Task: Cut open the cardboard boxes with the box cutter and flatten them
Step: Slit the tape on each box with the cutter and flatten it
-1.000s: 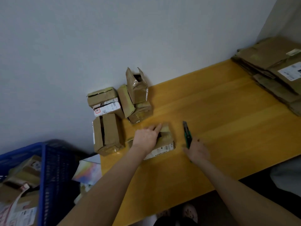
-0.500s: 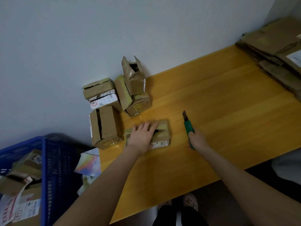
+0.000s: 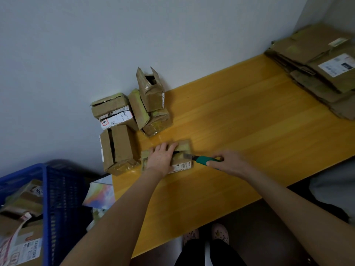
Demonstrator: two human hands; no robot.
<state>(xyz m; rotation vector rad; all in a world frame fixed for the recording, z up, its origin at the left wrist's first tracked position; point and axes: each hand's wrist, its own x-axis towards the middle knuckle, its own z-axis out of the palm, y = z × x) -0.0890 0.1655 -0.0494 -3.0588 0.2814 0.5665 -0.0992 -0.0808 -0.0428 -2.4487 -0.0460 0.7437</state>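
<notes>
A small taped cardboard box point(image 3: 184, 151) lies on the yellow wooden table point(image 3: 240, 135), near its left end. My left hand point(image 3: 161, 157) rests flat on top of the box with straight fingers and covers most of it. My right hand point(image 3: 228, 163) grips a green box cutter point(image 3: 203, 159), held level, its blade tip touching the right end of the box at the top seam. Several more small boxes point(image 3: 119, 146) stand clustered against the wall behind the left hand; one of them point(image 3: 150, 91) is upright with open flaps.
A stack of flattened cardboard point(image 3: 317, 70) lies at the table's far right corner. A blue plastic crate point(image 3: 57, 204) holding more boxes stands on the floor at the left. The grey wall runs behind the table. My feet show under the table's front edge.
My right hand has turned the cutter from pointing away to pointing left and brought the blade to the box's right end. My left hand stays pressed on the box.
</notes>
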